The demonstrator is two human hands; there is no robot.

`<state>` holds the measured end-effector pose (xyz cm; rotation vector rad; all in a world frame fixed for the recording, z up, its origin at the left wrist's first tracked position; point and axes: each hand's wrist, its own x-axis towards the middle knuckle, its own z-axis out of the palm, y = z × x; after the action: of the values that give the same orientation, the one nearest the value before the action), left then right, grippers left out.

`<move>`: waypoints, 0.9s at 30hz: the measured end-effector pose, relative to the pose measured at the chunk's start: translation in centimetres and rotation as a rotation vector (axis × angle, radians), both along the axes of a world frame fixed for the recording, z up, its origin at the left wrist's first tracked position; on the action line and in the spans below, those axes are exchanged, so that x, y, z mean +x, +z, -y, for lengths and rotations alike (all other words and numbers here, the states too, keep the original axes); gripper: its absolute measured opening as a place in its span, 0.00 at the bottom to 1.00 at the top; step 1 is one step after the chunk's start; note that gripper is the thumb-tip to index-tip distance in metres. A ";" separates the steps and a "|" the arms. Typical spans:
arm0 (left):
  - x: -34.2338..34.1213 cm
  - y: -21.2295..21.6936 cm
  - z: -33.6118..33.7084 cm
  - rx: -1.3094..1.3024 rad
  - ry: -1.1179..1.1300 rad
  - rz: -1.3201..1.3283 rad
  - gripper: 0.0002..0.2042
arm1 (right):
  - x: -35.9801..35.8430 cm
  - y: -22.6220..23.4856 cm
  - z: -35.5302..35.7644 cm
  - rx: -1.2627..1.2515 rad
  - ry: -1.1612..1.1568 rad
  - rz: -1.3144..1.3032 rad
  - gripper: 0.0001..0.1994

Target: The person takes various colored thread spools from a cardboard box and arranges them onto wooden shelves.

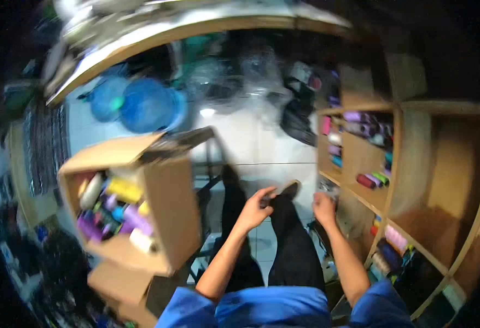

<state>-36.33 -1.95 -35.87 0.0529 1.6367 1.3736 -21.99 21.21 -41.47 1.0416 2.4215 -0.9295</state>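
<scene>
My left hand [255, 209] is in front of my legs, fingers curled toward the thumb around something small and dark, too blurred to name. Closed and held beside the shelf, my right hand [324, 209] has a greyish, shiny thing [328, 188] just beyond its fingers; whether it grips this is unclear. On the left stands an open cardboard box [171, 213] filled with thread spools [122, 205] in purple, yellow, white and blue. At right, a wooden shelf [396, 164] carries more spools, among them a red spool [365, 181] beside a purple and a green one.
Blue water jugs [148, 105] are on the floor behind the box, with clear plastic bags [259, 71] and a black bag [299, 121] to their right. A cluttered tabletop [196, 27] curves across the far side. A dark metal frame [212, 158] stands by the box.
</scene>
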 end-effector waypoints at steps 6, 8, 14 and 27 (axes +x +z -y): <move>-4.5 22.6 7.3 0.423 0.478 -0.485 0.20 | -6.3 10.7 12.7 -0.619 0.505 -0.109 0.10; -5.2 26.5 12.2 0.296 0.652 -0.719 0.16 | -7.5 9.7 13.1 -0.633 0.571 -0.162 0.09; -11.3 22.3 28.2 -1.031 0.438 -1.173 0.24 | -13.5 4.8 5.2 -0.387 0.613 -0.250 0.09; -12.4 21.0 33.2 -1.279 0.087 -1.420 0.20 | -14.5 10.3 8.1 -0.508 0.393 -0.183 0.11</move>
<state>-48.73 -35.15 -14.88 0.2282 3.4099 -0.1291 -36.49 13.10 -31.17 0.3005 2.2178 -1.4276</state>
